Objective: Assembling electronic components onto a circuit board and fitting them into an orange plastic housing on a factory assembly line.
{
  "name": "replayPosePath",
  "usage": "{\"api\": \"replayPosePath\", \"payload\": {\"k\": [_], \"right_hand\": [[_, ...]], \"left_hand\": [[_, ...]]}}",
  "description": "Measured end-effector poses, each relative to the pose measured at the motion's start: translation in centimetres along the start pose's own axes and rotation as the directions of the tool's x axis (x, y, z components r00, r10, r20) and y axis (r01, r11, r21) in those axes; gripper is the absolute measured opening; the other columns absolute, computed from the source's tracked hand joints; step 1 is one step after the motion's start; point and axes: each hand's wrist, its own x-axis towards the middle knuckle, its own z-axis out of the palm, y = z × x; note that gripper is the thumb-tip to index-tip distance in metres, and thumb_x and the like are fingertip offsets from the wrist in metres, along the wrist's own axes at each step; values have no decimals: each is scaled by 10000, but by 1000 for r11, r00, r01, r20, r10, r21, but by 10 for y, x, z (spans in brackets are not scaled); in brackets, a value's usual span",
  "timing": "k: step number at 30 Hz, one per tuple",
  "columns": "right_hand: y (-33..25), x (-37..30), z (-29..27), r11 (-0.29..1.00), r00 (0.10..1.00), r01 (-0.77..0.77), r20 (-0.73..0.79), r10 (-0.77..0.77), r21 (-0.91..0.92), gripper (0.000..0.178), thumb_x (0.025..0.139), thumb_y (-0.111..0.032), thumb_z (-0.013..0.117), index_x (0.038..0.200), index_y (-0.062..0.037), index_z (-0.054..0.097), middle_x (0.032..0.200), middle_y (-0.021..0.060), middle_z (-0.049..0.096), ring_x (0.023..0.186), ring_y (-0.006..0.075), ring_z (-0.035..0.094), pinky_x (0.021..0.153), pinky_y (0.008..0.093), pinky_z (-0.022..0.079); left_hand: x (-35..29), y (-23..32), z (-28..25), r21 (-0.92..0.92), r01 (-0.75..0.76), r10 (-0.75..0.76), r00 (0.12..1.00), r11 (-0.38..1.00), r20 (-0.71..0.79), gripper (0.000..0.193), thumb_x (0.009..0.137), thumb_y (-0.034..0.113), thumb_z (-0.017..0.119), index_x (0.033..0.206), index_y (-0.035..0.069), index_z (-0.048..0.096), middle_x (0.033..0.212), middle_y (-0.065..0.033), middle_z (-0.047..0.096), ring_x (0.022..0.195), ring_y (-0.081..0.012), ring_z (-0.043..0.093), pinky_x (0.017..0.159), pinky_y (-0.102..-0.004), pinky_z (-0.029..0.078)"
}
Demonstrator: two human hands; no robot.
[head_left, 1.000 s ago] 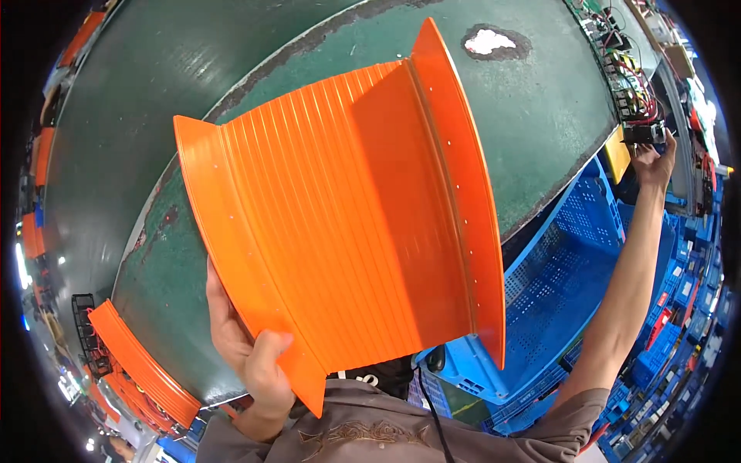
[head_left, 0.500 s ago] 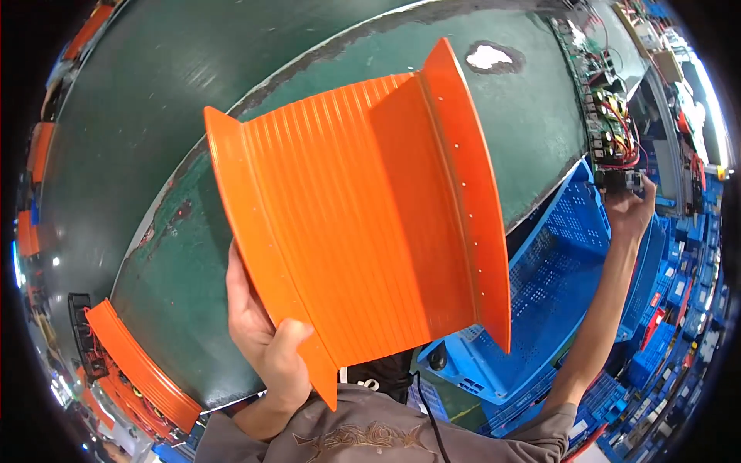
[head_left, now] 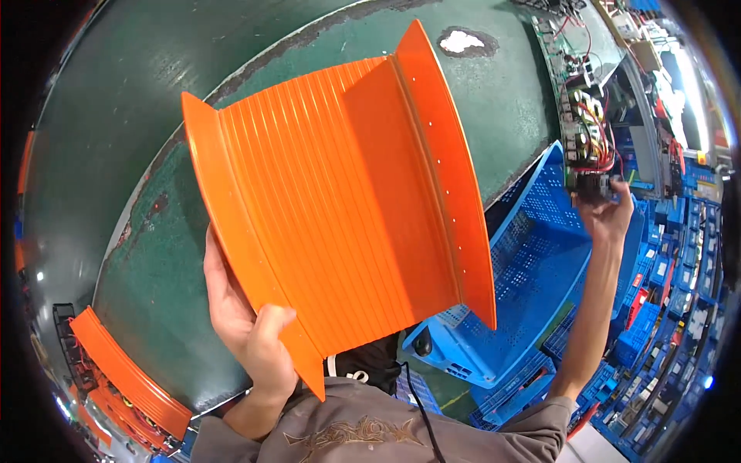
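A large orange ribbed housing (head_left: 332,201), curved like a channel with a flange along each long side, is tilted in front of me. My left hand (head_left: 251,332) grips its lower left flange, thumb on the near face and fingers behind. Far to the right, my right hand (head_left: 606,216) reaches out, its fingers closed around a black block-like part (head_left: 594,187). That part sits at the near end of a long green circuit board (head_left: 567,116) with wires and components on it. The fingertips are partly hidden there.
A blue perforated crate (head_left: 532,255) stands to the right, by the edge of the worn green table (head_left: 154,285). Another orange ribbed piece (head_left: 131,366) lies at the lower left. Several blue bins (head_left: 652,309) line the far right.
The whole view has shifted slightly, so the housing, board and crate appear further left. Both hands keep their holds.
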Motion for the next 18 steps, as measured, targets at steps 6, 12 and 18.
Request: {"api": "replayPosePath", "payload": {"k": [6, 12, 18], "right_hand": [[11, -77, -13, 995, 998, -29, -49, 34, 91, 502, 719, -252, 578, 1171, -33, 558, 1156, 184, 591, 982, 353, 604, 757, 491, 527], [37, -154, -15, 977, 998, -45, -24, 51, 208, 678, 691, -256, 568, 1320, -37, 443, 1240, 213, 529, 1050, 440, 546, 733, 457, 533], [69, -233, -36, 931, 996, 77, 6, -84, 356, 691, 678, -171, 585, 1334, -37, 413, 1317, 181, 483, 1188, 392, 473, 1012, 613, 345]], "left_hand": [[2, -6, -5, -77, -62, 67, 996, 995, 57, 837, 572, -62, 402, 1399, -71, 275, 1368, -143, 402, 1254, -216, 415, 1026, -291, 324], [-3, 0, -11, -77, -65, 74, 990, 995, 119, 806, 605, -90, 428, 1398, -54, 289, 1372, -140, 405, 1274, -231, 401, 1059, -319, 299], [-6, 9, -17, -33, -127, 131, 960, 991, 247, 726, 701, -77, 493, 1397, -64, 286, 1406, -153, 381, 1324, -234, 350, 1099, -344, 252]]}}
